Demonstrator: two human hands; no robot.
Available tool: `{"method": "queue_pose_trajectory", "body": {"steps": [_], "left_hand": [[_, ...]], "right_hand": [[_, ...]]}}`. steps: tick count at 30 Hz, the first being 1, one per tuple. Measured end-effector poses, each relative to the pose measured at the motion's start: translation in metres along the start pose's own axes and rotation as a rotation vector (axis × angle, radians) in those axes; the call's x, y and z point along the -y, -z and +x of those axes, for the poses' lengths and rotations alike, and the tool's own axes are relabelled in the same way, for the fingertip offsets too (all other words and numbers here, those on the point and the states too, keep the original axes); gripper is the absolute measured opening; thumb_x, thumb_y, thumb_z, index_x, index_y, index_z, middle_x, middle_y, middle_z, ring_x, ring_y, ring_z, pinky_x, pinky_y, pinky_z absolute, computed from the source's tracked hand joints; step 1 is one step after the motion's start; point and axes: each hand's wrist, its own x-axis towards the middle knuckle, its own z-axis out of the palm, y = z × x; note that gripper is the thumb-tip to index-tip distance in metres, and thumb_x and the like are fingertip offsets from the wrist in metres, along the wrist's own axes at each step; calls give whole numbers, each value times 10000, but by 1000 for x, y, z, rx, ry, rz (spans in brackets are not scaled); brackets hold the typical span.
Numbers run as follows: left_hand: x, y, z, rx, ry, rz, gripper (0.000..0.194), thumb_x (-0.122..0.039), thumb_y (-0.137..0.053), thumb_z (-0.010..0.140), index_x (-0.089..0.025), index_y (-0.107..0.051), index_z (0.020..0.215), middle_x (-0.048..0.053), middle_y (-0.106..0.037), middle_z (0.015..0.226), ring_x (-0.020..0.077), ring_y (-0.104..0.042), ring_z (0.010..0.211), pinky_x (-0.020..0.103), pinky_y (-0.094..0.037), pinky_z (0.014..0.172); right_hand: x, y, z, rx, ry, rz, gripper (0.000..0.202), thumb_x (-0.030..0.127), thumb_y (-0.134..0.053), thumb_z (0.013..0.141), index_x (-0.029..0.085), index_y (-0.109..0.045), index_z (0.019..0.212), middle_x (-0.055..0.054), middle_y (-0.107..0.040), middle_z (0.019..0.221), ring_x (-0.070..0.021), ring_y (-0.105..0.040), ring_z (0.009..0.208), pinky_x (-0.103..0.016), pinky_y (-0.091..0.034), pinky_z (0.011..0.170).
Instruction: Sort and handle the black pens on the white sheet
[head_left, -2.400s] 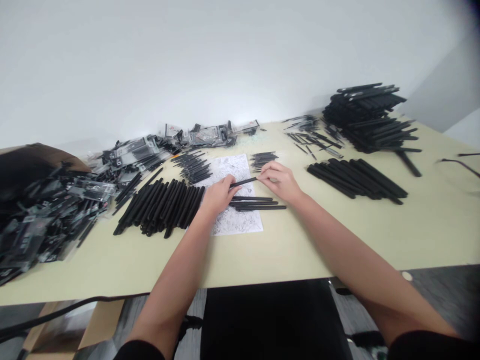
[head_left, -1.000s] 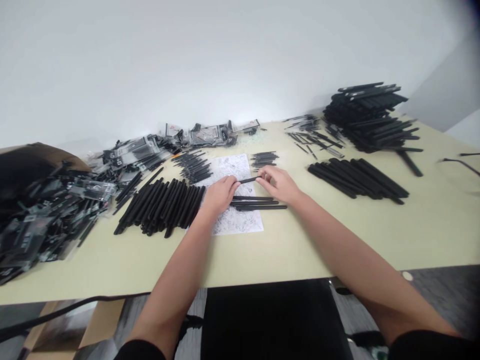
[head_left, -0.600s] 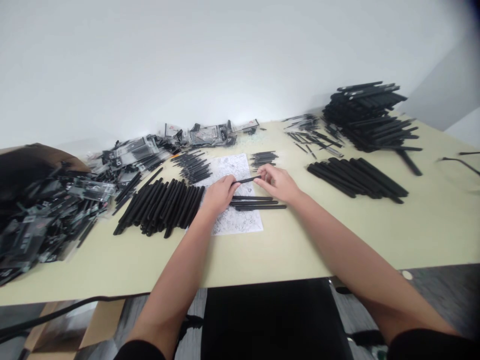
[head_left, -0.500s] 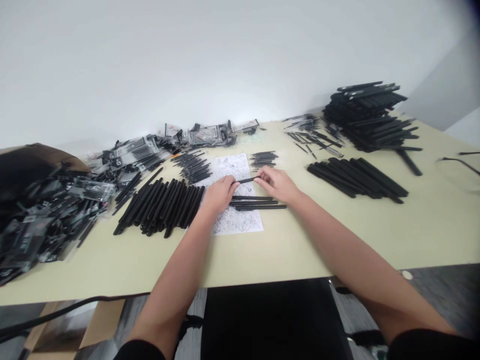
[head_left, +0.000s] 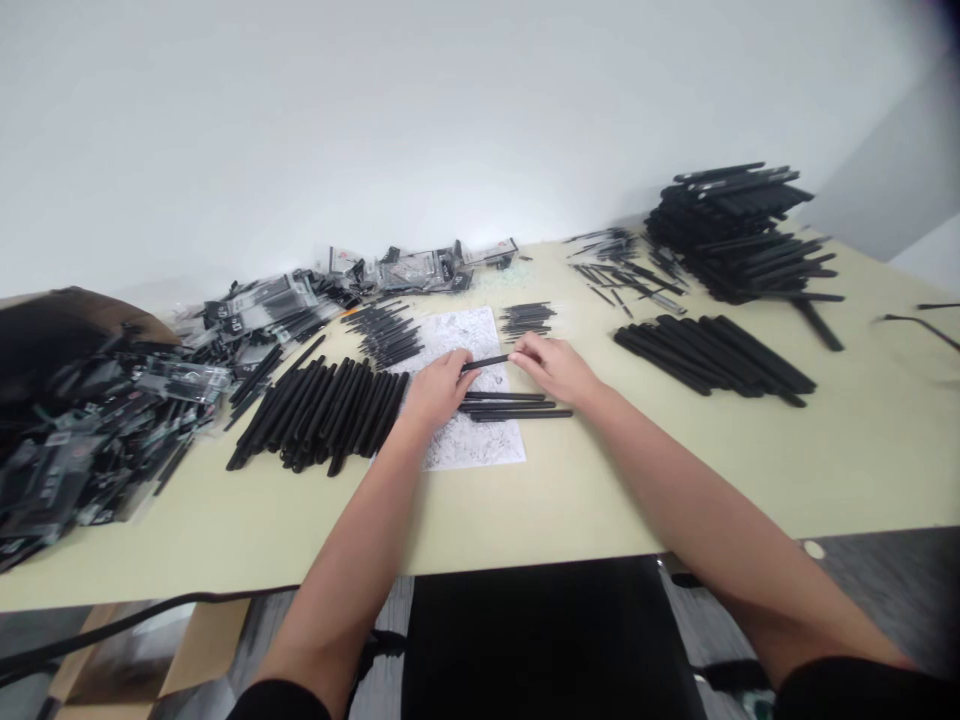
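- Left hand (head_left: 437, 386) knuckles up over the patterned paper (head_left: 472, 440), fingertips pinched on the left end of a thin black pen (head_left: 486, 362)
- Pen spans the short gap between the two hands, long axis running left to right and rising slightly toward the right; both hands grip an end, so neither is nearer than the other
- Pen looks slim, matte black and straight; whether it has a cap or a seam is too small to tell
- Loose pens (head_left: 514, 405) lie flat on the paper just below the held one, nearly parallel to it and close under the right palm
- Right hand (head_left: 553, 367) fingers curled, tips closed on the right end of the pen
- Row of thick black tubes (head_left: 319, 412) sits just left of the left hand; another row (head_left: 712, 355) lies well to the right of the right hand, with a tall black stack (head_left: 739, 235) beyond it
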Motion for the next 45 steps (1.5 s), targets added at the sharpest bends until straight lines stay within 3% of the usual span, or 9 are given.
{"method": "queue_pose_trajectory", "body": {"steps": [12,19,30,37,41,45], "left_hand": [[0,-1,1,-16,5,-7,220,-403,-435,980,-238,-526,1093,53,-660,1084,229,-620,994,318,-465,798],[-3,2,1,-7,-5,-18,199,-373,-455,975,-224,-527,1084,58,-646,1084,221,-605,996,312,-464,807],[-9,6,2,15,-44,57,234,-357,-399,998,-188,-538,1081,86,-659,1081,233,-610,987,339,-453,856],[-8,6,-1,66,-4,48,337,-497,-367,988,-223,-554,1046,52,-682,973,226,-639,858,292,-424,676],[-7,6,-1,89,40,83,370,-531,-368,980,-225,-567,1041,48,-684,855,226,-640,785,283,-398,636],[-7,7,0,93,42,109,381,-537,-363,980,-224,-574,1038,46,-692,868,223,-645,787,274,-381,625]], "right_hand": [[2,1,0,-5,12,-41,256,419,-443,940,223,-527,799,-22,-608,723,-176,-557,650,-289,-380,639],[-1,0,2,-7,58,-84,360,439,-376,969,218,-484,706,-11,-538,641,-157,-494,606,-288,-364,625],[-4,-2,2,-32,-15,-121,507,549,-327,961,222,-387,578,-1,-420,519,-147,-394,511,-300,-288,566],[-5,-3,3,7,18,-65,459,553,-394,946,217,-464,643,-5,-503,590,-148,-447,571,-289,-320,606],[-4,-4,2,10,24,2,375,560,-485,911,217,-516,762,7,-526,633,-143,-464,587,-275,-337,594],[-4,-3,1,-6,79,36,308,520,-534,900,212,-548,886,15,-518,664,-139,-471,606,-265,-359,604]]}}
